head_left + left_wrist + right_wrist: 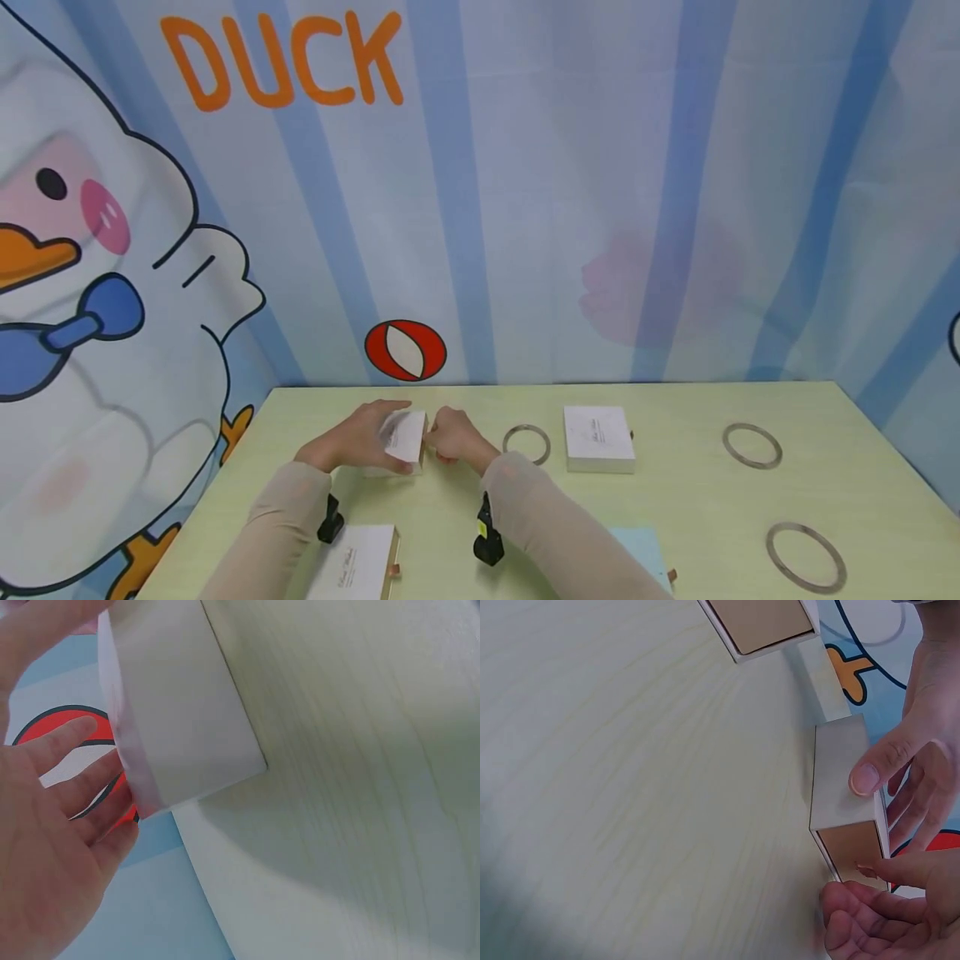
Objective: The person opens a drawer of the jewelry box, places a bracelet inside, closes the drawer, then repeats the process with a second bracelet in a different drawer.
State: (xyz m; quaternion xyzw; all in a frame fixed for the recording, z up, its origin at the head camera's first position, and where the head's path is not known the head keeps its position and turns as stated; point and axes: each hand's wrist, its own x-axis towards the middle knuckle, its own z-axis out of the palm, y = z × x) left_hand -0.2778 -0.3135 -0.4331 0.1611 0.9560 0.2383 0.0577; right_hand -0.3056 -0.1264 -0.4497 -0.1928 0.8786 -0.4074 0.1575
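White box is gripped across its sides by the left hand, toward the back left of the table; its tab is pinched by the right hand. Squeezing should be avoided, any pull kept straight.

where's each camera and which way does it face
Head: on the head, facing forward and down at pale yellow table; shows left hand, right hand, beige sleeves.
Left wrist: on that wrist, facing held white rectangular cardboard box; shows left hand.
Right wrist: on that wrist, facing box's brown end; shows both hands.
Head and right wrist share box and both hands.
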